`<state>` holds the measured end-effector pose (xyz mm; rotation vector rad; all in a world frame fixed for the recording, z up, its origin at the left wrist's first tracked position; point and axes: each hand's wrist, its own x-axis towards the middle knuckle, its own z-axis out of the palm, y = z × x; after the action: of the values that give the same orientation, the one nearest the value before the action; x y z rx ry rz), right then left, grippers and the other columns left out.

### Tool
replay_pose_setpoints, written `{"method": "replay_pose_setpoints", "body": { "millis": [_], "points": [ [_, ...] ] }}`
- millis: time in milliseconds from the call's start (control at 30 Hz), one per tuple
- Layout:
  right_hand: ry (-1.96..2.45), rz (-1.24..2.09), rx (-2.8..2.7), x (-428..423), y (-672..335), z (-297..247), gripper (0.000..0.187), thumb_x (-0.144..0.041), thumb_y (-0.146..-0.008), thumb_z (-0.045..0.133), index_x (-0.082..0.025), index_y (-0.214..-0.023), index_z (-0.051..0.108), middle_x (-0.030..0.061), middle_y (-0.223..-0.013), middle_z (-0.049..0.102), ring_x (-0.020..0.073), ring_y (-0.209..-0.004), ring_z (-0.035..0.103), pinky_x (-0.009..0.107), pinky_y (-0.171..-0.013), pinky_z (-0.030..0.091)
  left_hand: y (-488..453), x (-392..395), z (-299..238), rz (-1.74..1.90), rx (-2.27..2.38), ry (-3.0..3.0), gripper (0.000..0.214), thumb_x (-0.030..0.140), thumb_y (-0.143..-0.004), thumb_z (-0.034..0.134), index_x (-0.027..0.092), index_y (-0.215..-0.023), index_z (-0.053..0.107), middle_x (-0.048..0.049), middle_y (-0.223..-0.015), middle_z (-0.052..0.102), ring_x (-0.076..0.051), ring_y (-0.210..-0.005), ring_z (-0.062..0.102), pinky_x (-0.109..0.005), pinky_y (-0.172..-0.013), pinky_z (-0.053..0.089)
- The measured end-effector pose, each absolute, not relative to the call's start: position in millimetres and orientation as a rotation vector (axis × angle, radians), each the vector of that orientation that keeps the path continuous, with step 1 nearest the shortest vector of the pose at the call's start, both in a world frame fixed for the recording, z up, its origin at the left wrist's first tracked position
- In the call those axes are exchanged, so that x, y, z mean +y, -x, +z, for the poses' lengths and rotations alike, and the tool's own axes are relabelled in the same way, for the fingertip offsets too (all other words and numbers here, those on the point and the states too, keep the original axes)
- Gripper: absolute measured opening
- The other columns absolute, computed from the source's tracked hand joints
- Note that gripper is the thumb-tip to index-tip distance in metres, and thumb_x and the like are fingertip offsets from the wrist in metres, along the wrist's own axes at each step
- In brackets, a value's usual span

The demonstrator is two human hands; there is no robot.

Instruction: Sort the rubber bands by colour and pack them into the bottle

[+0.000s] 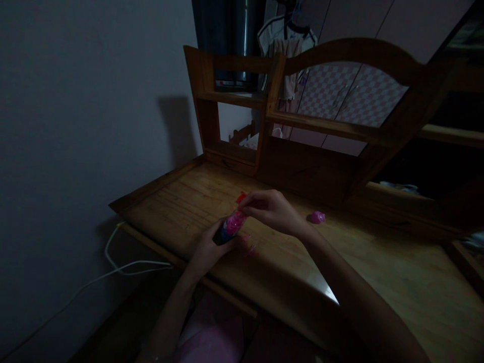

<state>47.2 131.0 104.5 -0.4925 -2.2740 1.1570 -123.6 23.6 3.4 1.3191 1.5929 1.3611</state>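
My left hand [209,248] is wrapped round a small cylindrical container [231,227], dark at the base and bright pink towards its top. It is held tilted above the wooden desk. At the container's upper end, the thumb and fingertips of my right hand [275,209] are pinched together; what lies between them is too small and dark to make out. Just beyond those fingertips is a red piece [241,196]. Small pink bits [252,249] lie on the desk beside my left hand. Farther right, past my right wrist, sits a purplish-pink lump [317,217].
The wooden desk [170,212] has a raised shelf frame [325,123] along its back. A pale wall [94,111] borders it on the left, where a white cable [130,267] hangs by the front edge. Clothes [289,50] hang behind the shelves. The room is dim.
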Motion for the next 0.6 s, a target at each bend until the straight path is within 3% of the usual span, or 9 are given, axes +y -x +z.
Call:
{"method": "replay_pose_setpoints", "body": {
  "millis": [233, 400, 500, 600],
  "points": [
    [0.563, 0.957, -2.313, 119.0, -46.6, 114.7, 0.02, -0.017, -0.089, 0.054, -0.019, -0.105, 0.068, 0.0025, -0.091, 0.073, 0.0141, -0.085, 0.067, 0.026, -0.076, 0.048, 121.3, 25.0, 4.8, 1.385, 1.544, -1.311, 0.052, 0.042, -0.072, 0.075, 0.02, -0.117, 0.063, -0.0042, -0.105, 0.07, -0.025, -0.095, 0.065, -0.031, -0.085, 0.049],
    [0.553, 0.935, -2.108, 122.1, -48.0, 121.5, 0.02, -0.028, -0.095, 0.049, -0.016, -0.102, 0.065, 0.0036, -0.088, 0.071, 0.0133, -0.081, 0.065, 0.025, -0.072, 0.047, 123.6, 23.3, 5.1, 1.426, 1.596, -1.255, 0.055, 0.042, -0.068, 0.078, 0.018, -0.116, 0.064, -0.0052, -0.101, 0.07, -0.025, -0.093, 0.065, -0.032, -0.084, 0.05],
    [0.591, 0.817, -2.157, 127.0, -55.9, 123.0, 0.021, -0.031, -0.095, 0.05, -0.016, -0.1, 0.064, 0.003, -0.084, 0.068, 0.0127, -0.076, 0.063, 0.024, -0.067, 0.046, 126.6, 24.0, -0.3, 1.63, 1.703, -1.009, 0.058, 0.043, -0.066, 0.079, 0.017, -0.115, 0.063, -0.0061, -0.102, 0.069, -0.023, -0.09, 0.065, -0.031, -0.081, 0.052],
    [0.603, 0.671, -2.516, 129.5, -59.2, 112.4, 0.014, -0.022, -0.089, 0.057, -0.016, -0.099, 0.066, 0.0044, -0.089, 0.068, 0.0141, -0.078, 0.062, 0.025, -0.069, 0.045, 128.5, 26.5, -6.4, 1.879, 1.707, -0.784, 0.055, 0.043, -0.07, 0.077, 0.02, -0.117, 0.061, -0.0049, -0.105, 0.068, -0.019, -0.09, 0.065, -0.028, -0.08, 0.052]
  ]
}}
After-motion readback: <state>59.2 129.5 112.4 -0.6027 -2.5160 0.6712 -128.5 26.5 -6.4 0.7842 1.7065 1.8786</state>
